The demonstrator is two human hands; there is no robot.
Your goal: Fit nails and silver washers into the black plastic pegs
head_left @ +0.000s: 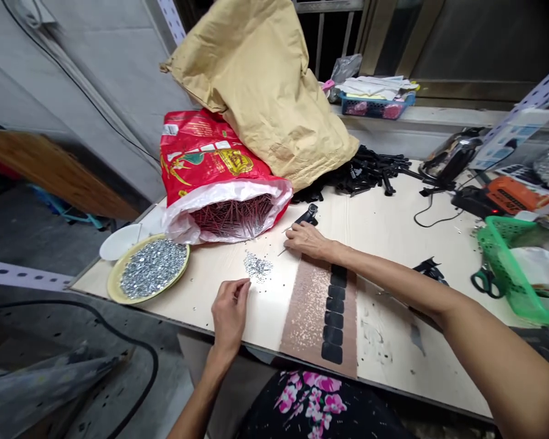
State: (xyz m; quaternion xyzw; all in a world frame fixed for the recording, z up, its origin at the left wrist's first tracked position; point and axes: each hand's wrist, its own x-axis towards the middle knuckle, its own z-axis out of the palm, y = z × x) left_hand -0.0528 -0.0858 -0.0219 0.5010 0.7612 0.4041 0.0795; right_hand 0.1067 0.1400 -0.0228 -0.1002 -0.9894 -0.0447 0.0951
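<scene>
My left hand (230,311) is over the near edge of the table, thumb and fingertips pinched together. Whatever lies between them is too small to make out. Just beyond it is a loose scatter of small silvery metal pieces (257,266). Farther right, my right hand (308,239) is low over the table with bent fingers, and thin metal rods (282,251) stick out from its fingertips. A black plastic part (308,214) lies right behind that hand. Left of the scatter, a yellow dish (112,286) holds many small silvery washer-like pieces (153,268).
A red bag (210,158) full of thin rods lies open under a brown paper sack (269,91). Black parts (370,171) are heaped behind. A brown mat (302,317) carries black pads (333,335). Scissors (487,281) and a green basket (503,268) are at right.
</scene>
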